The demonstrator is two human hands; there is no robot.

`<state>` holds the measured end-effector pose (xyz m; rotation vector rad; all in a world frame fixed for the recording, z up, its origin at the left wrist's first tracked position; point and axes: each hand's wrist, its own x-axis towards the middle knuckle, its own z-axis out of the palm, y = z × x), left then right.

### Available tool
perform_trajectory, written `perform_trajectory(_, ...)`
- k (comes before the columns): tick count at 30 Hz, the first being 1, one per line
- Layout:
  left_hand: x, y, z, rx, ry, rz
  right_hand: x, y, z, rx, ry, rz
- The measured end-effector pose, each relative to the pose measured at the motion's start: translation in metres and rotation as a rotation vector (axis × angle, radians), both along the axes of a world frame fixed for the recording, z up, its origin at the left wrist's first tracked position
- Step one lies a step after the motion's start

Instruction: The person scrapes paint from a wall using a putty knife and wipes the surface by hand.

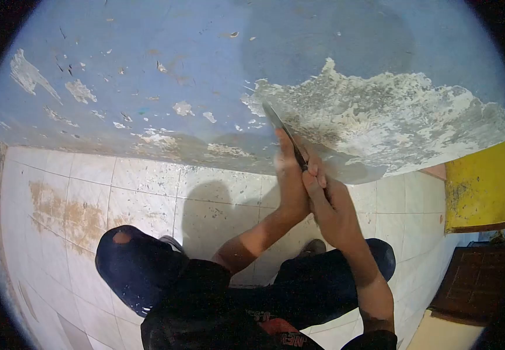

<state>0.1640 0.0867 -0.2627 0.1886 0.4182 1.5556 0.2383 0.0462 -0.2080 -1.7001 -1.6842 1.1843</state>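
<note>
Blue wall (165, 52) flaking above tiled floor (147, 192), we wrap left hand (290, 181) and right hand (331, 210) tight around the scraper (287, 134), blade tip against the bare patch (392, 116); seems light, stiff, best held by handle.

matt flaking blue wall (165, 64), metal scraper (284, 131), glossy tiles (147, 192)

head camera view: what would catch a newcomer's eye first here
A big ragged patch of bare whitish plaster spreads across the upper right of the blue painted wall. At its left edge a thin metal scraper blade lies against the wall, held by the left hand and right hand together at centre. A flat yellow board stands at the far right.
</note>
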Motion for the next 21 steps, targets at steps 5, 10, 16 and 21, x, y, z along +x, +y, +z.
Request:
perform_trajectory(5, -0.044, 0.000, 0.004, -0.068, 0.204, -0.060, -0.033, 0.002, -0.039, -0.056, 0.094, -0.015)
perform_trajectory(10, -0.057, 0.011, -0.012, -0.070, 0.461, -0.066, -0.050, 0.008, -0.062, 0.018, 0.304, -0.116)
perform_trajectory(16, -0.028, 0.007, 0.009, -0.021, 0.351, 0.121, -0.018, 0.012, -0.018, -0.008, 0.287, -0.008)
perform_trajectory(21, -0.007, 0.002, 0.013, 0.068, 0.268, -0.020, 0.000, -0.004, 0.007, -0.227, 0.448, -0.125)
